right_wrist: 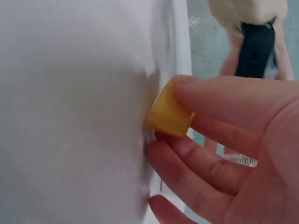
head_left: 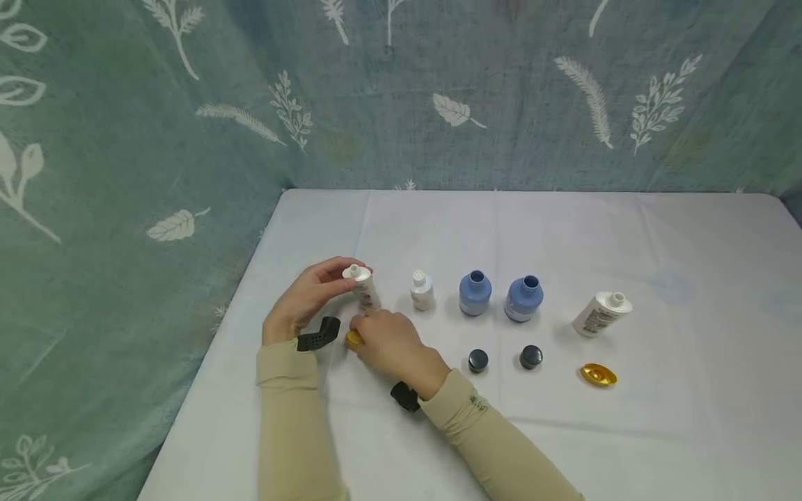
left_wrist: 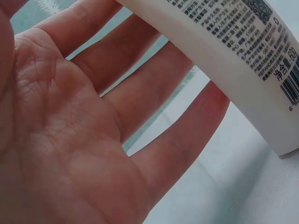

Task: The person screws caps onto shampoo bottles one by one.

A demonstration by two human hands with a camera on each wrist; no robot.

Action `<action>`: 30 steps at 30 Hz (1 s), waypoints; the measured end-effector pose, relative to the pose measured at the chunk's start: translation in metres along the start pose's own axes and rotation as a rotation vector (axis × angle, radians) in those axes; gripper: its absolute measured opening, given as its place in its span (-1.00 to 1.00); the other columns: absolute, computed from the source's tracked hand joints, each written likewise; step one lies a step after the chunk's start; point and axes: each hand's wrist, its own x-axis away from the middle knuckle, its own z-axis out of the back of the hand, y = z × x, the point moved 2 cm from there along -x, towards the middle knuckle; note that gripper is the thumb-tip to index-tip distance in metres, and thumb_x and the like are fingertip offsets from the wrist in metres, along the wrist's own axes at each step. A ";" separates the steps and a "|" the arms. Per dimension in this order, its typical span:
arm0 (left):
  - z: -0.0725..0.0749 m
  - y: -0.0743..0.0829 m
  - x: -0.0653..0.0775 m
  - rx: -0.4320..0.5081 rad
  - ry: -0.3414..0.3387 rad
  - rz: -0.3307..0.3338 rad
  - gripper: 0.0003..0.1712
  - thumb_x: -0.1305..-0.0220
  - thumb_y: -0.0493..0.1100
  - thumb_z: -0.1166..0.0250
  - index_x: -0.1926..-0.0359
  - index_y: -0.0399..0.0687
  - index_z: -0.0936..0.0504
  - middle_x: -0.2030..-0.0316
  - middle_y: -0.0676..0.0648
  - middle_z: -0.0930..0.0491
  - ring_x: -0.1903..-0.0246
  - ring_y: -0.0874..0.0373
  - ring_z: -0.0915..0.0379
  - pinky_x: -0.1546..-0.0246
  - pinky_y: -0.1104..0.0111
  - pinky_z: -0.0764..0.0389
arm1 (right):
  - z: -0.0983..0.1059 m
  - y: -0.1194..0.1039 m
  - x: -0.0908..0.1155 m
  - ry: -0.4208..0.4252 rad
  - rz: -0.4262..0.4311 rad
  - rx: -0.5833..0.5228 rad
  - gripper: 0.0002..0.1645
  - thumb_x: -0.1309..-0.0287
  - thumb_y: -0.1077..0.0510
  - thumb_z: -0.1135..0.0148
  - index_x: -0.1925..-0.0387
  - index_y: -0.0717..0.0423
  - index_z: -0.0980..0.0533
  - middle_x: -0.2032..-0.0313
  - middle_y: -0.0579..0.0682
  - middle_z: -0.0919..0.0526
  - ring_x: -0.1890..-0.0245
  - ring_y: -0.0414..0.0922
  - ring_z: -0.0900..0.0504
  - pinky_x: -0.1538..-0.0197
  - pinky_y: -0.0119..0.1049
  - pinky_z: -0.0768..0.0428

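My left hand [head_left: 308, 296] holds a white bottle [head_left: 363, 289] between thumb and fingers at the left of the table. Its neck is uncapped and points up; printed text and a barcode show on the bottle [left_wrist: 233, 60] in the left wrist view. My right hand [head_left: 391, 344] pinches a yellow cap [right_wrist: 172, 112] between thumb and fingers, low at the white cloth. In the head view the yellow cap [head_left: 354, 338] sits just in front of the bottle, partly covered by the fingers.
To the right stand a small white bottle [head_left: 422, 291], a blue bottle [head_left: 475, 293], another blue bottle [head_left: 523, 299] and a tilted white bottle [head_left: 601, 314]. In front lie a black cap [head_left: 478, 360], a second black cap [head_left: 530, 357] and a gold cap [head_left: 598, 375].
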 end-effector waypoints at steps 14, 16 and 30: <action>0.000 0.008 -0.005 0.014 -0.040 -0.022 -0.63 -0.19 -0.17 -0.19 -0.04 -0.09 -0.46 0.01 -0.13 -0.48 0.02 -0.01 -0.34 -0.07 0.15 -0.24 | 0.035 0.013 0.003 -0.023 -0.005 -0.160 -0.70 -0.01 0.09 -0.23 0.15 0.00 -0.51 0.22 -0.12 -0.48 0.31 -0.22 -0.47 0.21 -0.37 -0.43; 0.001 0.006 -0.005 0.026 -0.052 -0.038 -0.63 -0.21 -0.19 -0.16 -0.06 -0.11 -0.45 0.00 -0.15 -0.47 0.01 -0.02 -0.33 -0.08 0.15 -0.22 | 0.039 0.013 0.003 -0.014 0.009 -0.148 -0.69 0.00 0.10 -0.23 0.14 -0.01 -0.51 0.21 -0.12 -0.49 0.31 -0.21 -0.47 0.22 -0.37 -0.44; 0.002 -0.008 -0.001 0.042 -0.050 -0.019 -0.62 -0.20 -0.18 -0.18 -0.06 -0.09 -0.45 -0.02 -0.16 -0.44 0.03 -0.07 -0.34 -0.06 0.15 -0.29 | 0.054 0.008 0.010 0.098 0.093 -0.217 -0.61 -0.07 0.09 -0.12 0.01 -0.04 -0.44 0.14 -0.16 -0.41 0.28 -0.27 -0.41 0.19 -0.40 -0.42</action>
